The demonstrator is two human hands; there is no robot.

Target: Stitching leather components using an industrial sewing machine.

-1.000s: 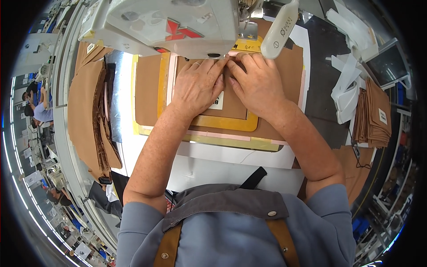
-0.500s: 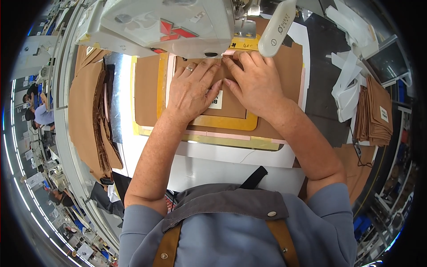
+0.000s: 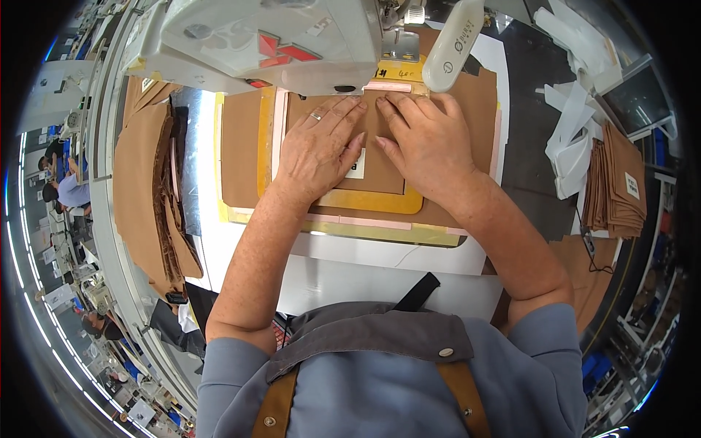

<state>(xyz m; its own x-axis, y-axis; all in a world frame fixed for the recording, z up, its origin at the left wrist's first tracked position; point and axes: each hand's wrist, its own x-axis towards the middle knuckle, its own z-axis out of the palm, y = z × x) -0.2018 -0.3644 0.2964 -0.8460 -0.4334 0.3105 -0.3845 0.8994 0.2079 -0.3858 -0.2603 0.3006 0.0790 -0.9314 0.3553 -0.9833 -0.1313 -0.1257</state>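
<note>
Both palms face down on a brown fabric panel (image 3: 343,181) framed by a yellow template (image 3: 365,201). My left hand (image 3: 318,146), with a ring on one finger, lies on the panel's left half, fingers stretched forward. A white label (image 3: 356,166) on the panel is partly covered by it. My right hand (image 3: 431,142) rests on the right half, fingers extended and slightly bent, thumb toward the left hand. Neither hand holds anything. Just beyond the fingertips stands a white sewing machine head (image 3: 270,44), and a pink strip (image 3: 387,86) shows at the template's far edge.
A stack of brown panels (image 3: 142,190) lies at the left. More brown pieces (image 3: 617,182) are piled at the right, beside crumpled white sheets (image 3: 573,139). A light-coloured oblong lamp or device (image 3: 453,47) hangs over the work near my right hand. People sit at distant benches on the left.
My right hand has shifted slightly right and back toward me, uncovering the pink strip at the far edge. My left hand stays nearly in place; the gap between the hands is wider.
</note>
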